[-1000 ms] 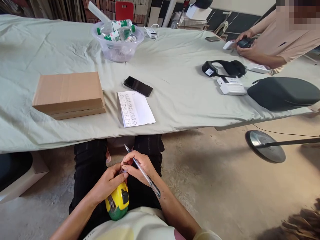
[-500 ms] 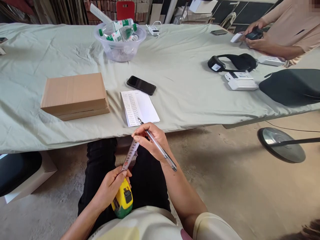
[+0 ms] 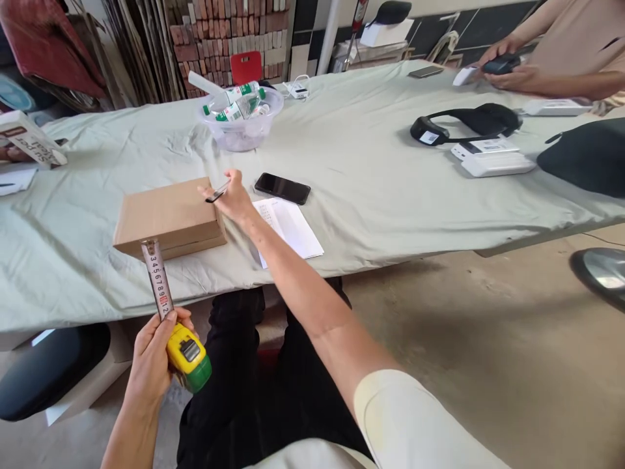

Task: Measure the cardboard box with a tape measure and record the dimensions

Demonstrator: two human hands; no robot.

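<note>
My left hand [image 3: 155,348] is closed around a yellow and green tape measure [image 3: 188,355], low at the left in front of the table. A short length of its blade sticks out upward, its tip overlapping the front of a closed cardboard box [image 3: 166,208]; whether it touches cannot be told. My right hand [image 3: 234,198] is at the box's right end with a pen [image 3: 217,193] held in it, the fingers close to the top right corner. Beneath my right forearm lies a sheet of paper [image 3: 293,228] with handwritten columns. A black phone [image 3: 282,188] rests just behind the paper.
On the cloth-covered table [image 3: 361,195] stands a clear plastic basin [image 3: 241,133] of bottles. To the right are a black headset [image 3: 463,124], white devices [image 3: 493,159] and a dark case [image 3: 586,156]. Another person's hands [image 3: 508,65] hold a dark object. A stool [image 3: 53,371] stands lower left.
The tape's blade was drawn out by my right hand. My left hand has since carried the tape measure left to the box, while my right hand reached forward to the box with the pen.
</note>
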